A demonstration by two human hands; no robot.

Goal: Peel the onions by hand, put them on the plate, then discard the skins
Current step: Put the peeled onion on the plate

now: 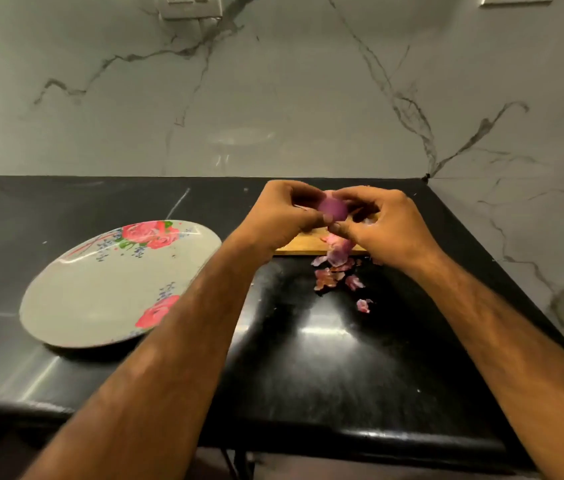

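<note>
While both the left hand (282, 209) and right hand (382, 223) grip the half-bared onion (333, 208) near the counter's (325, 341) far edge, peeling is under way, and I judge stripping its last skin comes next.

The glossy black stone worktop (325, 358) is carrying thin white veins toward its left edge. Near that edge, the oval pale grey plate (100, 289) is showing pink-red roses with green leaves and small blue sprigs. Toward the back right corner, the smooth round purple onion (334, 209) is gleaming magenta by the light tan wooden board (308, 244). The papery onion skins (329, 278) are lying pink and reddish-brown on the black. The marble wall (273, 81) is running white-grey with dark grey veins
</note>
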